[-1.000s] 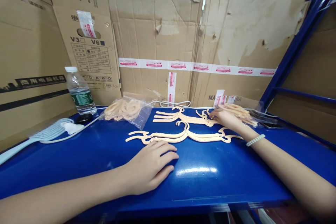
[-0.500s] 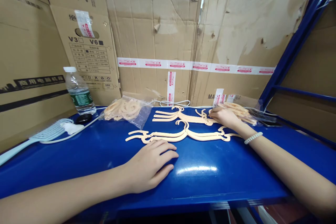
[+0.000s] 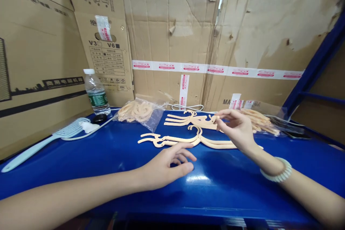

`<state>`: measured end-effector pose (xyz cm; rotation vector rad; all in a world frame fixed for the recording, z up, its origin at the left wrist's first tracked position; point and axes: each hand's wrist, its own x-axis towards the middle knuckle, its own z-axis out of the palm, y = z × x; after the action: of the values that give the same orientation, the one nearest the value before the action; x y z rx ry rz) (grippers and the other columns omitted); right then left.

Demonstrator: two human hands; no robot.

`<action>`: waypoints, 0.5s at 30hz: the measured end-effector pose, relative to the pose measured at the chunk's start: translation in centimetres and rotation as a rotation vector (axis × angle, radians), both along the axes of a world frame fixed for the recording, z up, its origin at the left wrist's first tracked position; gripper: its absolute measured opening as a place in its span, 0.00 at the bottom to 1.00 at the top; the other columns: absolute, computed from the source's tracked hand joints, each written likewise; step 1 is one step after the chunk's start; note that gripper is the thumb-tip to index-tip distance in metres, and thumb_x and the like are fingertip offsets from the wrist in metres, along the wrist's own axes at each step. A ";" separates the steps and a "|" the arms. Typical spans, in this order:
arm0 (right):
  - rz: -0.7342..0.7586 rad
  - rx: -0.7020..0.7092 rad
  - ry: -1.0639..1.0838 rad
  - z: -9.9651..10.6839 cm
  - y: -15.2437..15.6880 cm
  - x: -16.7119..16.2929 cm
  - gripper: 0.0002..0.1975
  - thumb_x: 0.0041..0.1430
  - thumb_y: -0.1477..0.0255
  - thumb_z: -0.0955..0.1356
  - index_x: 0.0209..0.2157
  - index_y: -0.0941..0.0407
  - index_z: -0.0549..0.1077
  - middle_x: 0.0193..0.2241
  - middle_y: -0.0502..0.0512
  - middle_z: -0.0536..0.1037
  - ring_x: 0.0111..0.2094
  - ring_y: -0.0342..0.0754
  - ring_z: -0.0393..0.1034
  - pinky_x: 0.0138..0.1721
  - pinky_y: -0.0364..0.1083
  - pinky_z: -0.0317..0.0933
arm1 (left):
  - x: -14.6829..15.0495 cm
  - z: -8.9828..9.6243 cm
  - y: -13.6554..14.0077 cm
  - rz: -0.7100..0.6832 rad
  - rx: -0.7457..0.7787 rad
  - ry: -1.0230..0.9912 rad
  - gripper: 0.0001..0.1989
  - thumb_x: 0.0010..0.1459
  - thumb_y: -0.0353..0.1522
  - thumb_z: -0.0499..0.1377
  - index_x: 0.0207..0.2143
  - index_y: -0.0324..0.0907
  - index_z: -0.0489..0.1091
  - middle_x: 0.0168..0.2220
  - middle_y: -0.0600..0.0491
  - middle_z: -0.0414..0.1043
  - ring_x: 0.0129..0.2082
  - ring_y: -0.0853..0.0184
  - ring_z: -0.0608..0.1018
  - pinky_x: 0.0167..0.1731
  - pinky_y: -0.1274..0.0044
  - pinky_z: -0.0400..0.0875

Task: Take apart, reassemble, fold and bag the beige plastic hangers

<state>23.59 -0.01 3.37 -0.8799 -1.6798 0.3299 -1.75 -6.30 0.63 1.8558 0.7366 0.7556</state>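
My right hand [image 3: 238, 129] is raised with thumb and fingers pinched on a beige plastic hanger piece [image 3: 215, 119]; its curved tip shows, and my fingers hide the rest. My left hand [image 3: 172, 167] hovers low over the table, fingers loosely apart with nothing in them. Just beyond it lie joined beige hangers [image 3: 180, 139] with their hooks upward, their right end partly behind my right hand. Farther back, another group of beige hanger parts [image 3: 176, 119] lies on the table.
A clear bag of beige parts [image 3: 138, 110] is at the back left, and another pile of beige parts [image 3: 261, 122] lies in plastic at the back right. A water bottle [image 3: 97, 95], a pale blue brush [image 3: 48, 143] and a phone [image 3: 296, 134] lie around the blue table [image 3: 129, 201]. Cardboard [image 3: 167, 36] walls the back.
My right hand has come up and back from the rear parts, with a hanger piece in its fingers. My left hand has lifted slightly and its fingers have curled. The view has turned left.
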 end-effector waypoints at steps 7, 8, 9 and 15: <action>0.446 -0.256 -0.097 -2.6 -3.7 -4.7 0.07 0.57 0.67 0.71 0.30 0.56 0.73 0.29 0.54 0.78 0.27 0.45 0.73 0.26 0.41 0.69 | 0.6 -0.6 0.7 0.219 -0.301 -0.341 0.24 0.53 0.48 0.63 0.40 0.37 0.68 0.43 0.45 0.71 0.31 0.69 0.76 0.34 0.75 0.70; 0.467 -0.263 -0.156 -2.6 -3.8 -4.8 0.07 0.58 0.67 0.71 0.31 0.56 0.73 0.30 0.54 0.78 0.29 0.46 0.73 0.27 0.42 0.70 | 0.6 -0.5 0.8 0.245 -0.324 -0.363 0.23 0.52 0.48 0.64 0.36 0.37 0.68 0.41 0.47 0.72 0.31 0.70 0.75 0.33 0.75 0.70; 0.481 -0.261 -0.217 -2.5 -3.8 -4.8 0.07 0.59 0.67 0.70 0.32 0.56 0.74 0.31 0.54 0.78 0.30 0.47 0.74 0.30 0.43 0.71 | 0.5 -0.5 0.8 0.263 -0.345 -0.381 0.23 0.52 0.49 0.64 0.34 0.38 0.66 0.39 0.48 0.72 0.30 0.70 0.75 0.33 0.76 0.70; 0.160 0.021 -0.555 -1.2 0.2 -0.5 0.10 0.64 0.65 0.65 0.37 0.55 0.75 0.35 0.57 0.79 0.36 0.52 0.74 0.37 0.48 0.70 | 0.0 0.1 0.8 0.342 -0.427 -0.374 0.21 0.57 0.49 0.58 0.30 0.42 0.58 0.26 0.54 0.73 0.21 0.72 0.73 0.24 0.79 0.67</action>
<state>23.08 0.23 2.18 -0.8716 -2.2688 0.1808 -1.72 -5.45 0.69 1.1758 0.8968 1.0360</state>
